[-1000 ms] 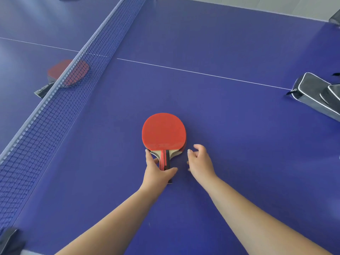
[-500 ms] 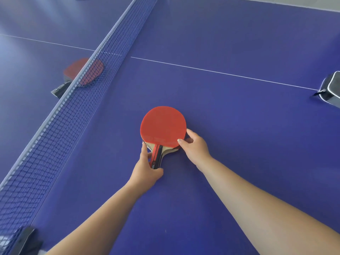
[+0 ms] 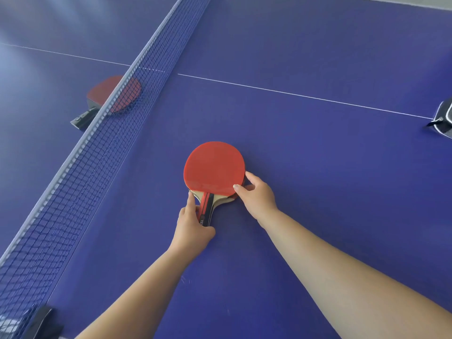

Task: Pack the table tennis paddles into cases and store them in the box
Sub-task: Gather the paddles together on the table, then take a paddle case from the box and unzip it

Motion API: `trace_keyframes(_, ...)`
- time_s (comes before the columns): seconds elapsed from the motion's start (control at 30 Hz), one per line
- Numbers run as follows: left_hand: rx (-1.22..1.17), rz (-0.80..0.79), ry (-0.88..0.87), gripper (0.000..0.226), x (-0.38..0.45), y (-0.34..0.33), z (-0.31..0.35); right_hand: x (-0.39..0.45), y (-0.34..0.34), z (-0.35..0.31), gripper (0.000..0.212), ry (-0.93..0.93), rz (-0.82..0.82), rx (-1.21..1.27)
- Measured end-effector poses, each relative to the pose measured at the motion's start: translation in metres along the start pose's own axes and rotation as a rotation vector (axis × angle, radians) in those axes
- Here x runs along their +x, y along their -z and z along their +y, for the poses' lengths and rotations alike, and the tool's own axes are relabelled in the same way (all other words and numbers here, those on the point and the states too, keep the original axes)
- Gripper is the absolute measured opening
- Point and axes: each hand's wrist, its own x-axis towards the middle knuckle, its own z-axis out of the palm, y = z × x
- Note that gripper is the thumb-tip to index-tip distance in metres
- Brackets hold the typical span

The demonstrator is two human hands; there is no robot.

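A red table tennis paddle (image 3: 214, 167) lies on the blue table (image 3: 318, 179), with what looks like a second paddle stacked under it. My left hand (image 3: 193, 228) grips the red and black handle from the left. My right hand (image 3: 256, 196) pinches the blade's lower right edge between thumb and fingers. Another red paddle (image 3: 102, 92) lies beyond the net, partly hidden by the mesh. A grey and black paddle case (image 3: 444, 119) shows only its corner at the right edge. No box is in view.
The net (image 3: 97, 133) runs diagonally from the lower left to the top centre. Its black clamp (image 3: 45, 322) sits at the bottom left corner. A white centre line (image 3: 305, 96) crosses the table behind the paddle.
My right hand came in from beside the handle and took hold of the blade's right edge. My left hand stays on the handle. The view has shifted, so the case is nearly out of frame.
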Motion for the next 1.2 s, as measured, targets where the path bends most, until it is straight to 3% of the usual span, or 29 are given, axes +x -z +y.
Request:
trace_keyframes(0.23, 0.052, 0.022, -0.014, 0.075, 0.0, 0.002, 0.0, -0.004, 0.005, 0.004, 0.059, -0.056, -0.017, -0.032)
trace_keyframes(0.37, 0.097, 0.135, -0.057, 0.094, 0.0, 0.004, 0.008, -0.012, 0.028, 0.013, 0.055, -0.084, 0.012, -0.048)
trace_keyframes(0.67, 0.54, 0.22, -0.192, 0.087, -0.025, -0.017, 0.047, -0.059, 0.118, 0.056, 0.053, -0.017, 0.128, -0.302)
trace_keyframes(0.9, 0.861, 0.127, -0.394, 0.078, -0.063, -0.087, 0.106, -0.108, 0.214, 0.12, 0.055, 0.044, 0.196, -0.698)
trace_keyframes(1.2, 1.031, 0.062, -0.53, 0.073, -0.133, -0.212, 0.175, -0.162, 0.336, 0.194, 0.062, 0.025, 0.191, -0.991)
